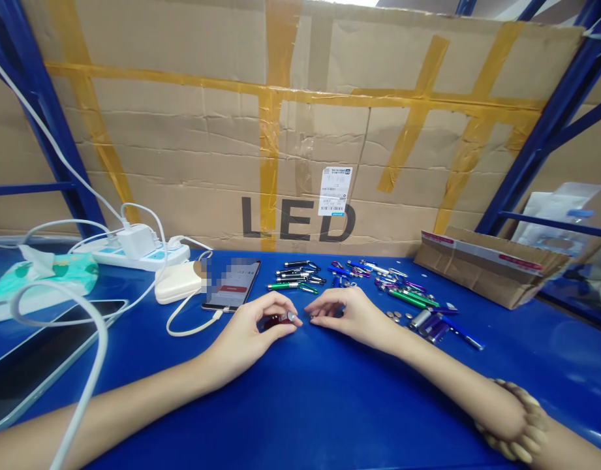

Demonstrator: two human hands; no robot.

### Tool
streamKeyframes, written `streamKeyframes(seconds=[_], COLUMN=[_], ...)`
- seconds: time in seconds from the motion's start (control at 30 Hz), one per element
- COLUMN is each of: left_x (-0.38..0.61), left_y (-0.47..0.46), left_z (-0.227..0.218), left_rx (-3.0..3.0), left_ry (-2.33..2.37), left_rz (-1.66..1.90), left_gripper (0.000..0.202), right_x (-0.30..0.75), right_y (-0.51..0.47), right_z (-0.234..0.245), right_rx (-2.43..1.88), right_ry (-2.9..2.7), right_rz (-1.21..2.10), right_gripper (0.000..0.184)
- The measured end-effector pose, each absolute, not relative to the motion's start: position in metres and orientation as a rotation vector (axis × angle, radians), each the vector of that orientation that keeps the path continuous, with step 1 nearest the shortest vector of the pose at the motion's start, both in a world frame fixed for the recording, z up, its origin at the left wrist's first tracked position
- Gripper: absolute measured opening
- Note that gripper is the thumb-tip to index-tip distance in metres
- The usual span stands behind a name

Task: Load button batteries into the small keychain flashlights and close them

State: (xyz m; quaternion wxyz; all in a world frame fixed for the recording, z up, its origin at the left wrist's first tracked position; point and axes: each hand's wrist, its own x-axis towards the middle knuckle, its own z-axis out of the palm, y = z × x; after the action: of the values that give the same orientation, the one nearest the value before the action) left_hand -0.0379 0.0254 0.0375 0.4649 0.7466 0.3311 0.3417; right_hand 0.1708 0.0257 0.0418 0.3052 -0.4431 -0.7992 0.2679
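My left hand (261,329) is closed around a small dark red flashlight tube (279,319), its silvery end pointing toward my right hand. A short gap away, my right hand (352,313) has thumb and fingertips pinched together. Something tiny seems to be between them, but I cannot make out what. Behind my hands lie black keychain flashlights (297,273) and a green keychain flashlight (284,286) with clips. Several small round button cells (399,316) sit just beyond my right wrist. Purple and silver tubes (430,325) are heaped to their right.
A phone (239,284) with a lit screen lies behind my left hand, cabled near a white power bank (177,282). Further left are a power strip (148,258), a tissue pack (60,281) and a larger dark device (40,365). Cardboard boxes (491,264) stand behind and right.
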Motion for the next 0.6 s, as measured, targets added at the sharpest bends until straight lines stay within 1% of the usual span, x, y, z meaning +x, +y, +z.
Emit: streamKeyframes(seconds=[0.1, 0.2, 0.3, 0.47, 0.6], left_x=[-0.039, -0.039, -0.038, -0.038, -0.038], left_y=[0.026, 0.027, 0.028, 0.026, 0.026], left_z=[0.037, 0.035, 0.034, 0.034, 0.033], left_rx=[1.918, 1.968, 1.967, 1.96, 1.959], left_ry=[0.862, 0.882, 0.882, 0.902, 0.88], left_rz=[0.833, 0.835, 0.806, 0.776, 0.783], left_gripper=[0.011, 0.014, 0.014, 0.015, 0.014], right_x=[0.167, 0.164, 0.162, 0.158, 0.155], right_y=[0.024, 0.021, 0.018, 0.016, 0.015], right_z=[0.043, 0.044, 0.044, 0.045, 0.046], right_rx=[-1.142, -1.071, -1.037, -1.075, -1.108], right_ry=[-1.929, -1.752, -1.686, -1.678, -1.698], right_rz=[0.854, 1.1, 1.275, 1.345, 1.32], right_gripper=[0.021, 0.027, 0.03, 0.035, 0.036])
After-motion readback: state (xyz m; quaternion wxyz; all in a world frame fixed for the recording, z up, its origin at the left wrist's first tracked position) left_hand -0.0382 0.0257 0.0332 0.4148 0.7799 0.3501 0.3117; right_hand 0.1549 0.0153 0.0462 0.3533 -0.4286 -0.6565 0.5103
